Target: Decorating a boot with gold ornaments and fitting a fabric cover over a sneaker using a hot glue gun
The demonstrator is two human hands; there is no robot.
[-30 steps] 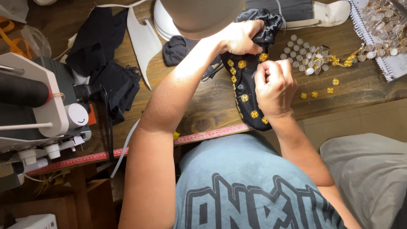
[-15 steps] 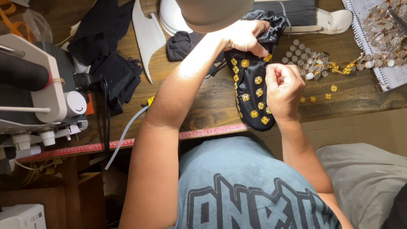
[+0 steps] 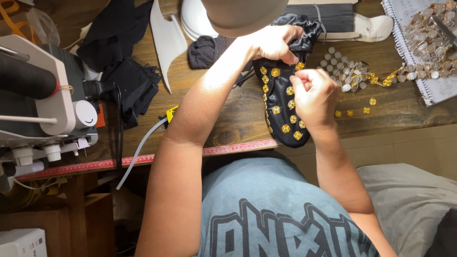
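Observation:
A strip of black satin fabric point(image 3: 281, 107) dotted with gold round ornaments lies on the wooden table point(image 3: 238, 109). My left hand point(image 3: 273, 42) grips the fabric's upper end, bunching it. My right hand point(image 3: 312, 95) is closed with pinched fingers over the fabric's right edge, near one gold ornament; whatever it pinches is too small to see. Loose gold ornaments point(image 3: 354, 112) and clear round stones point(image 3: 342, 76) lie just right of that hand.
A sewing machine point(image 3: 43, 104) stands at the left. Black cloth pieces point(image 3: 128, 81), a white shaped piece point(image 3: 166, 38) and a lamp shade point(image 3: 238, 14) sit at the back. A notebook with stones point(image 3: 428, 43) is far right. A red tape measure point(image 3: 143, 159) runs along the table's edge.
My right hand has shifted slightly up along the fabric's edge. My left hand keeps its grip on the upper end. The view has moved a little.

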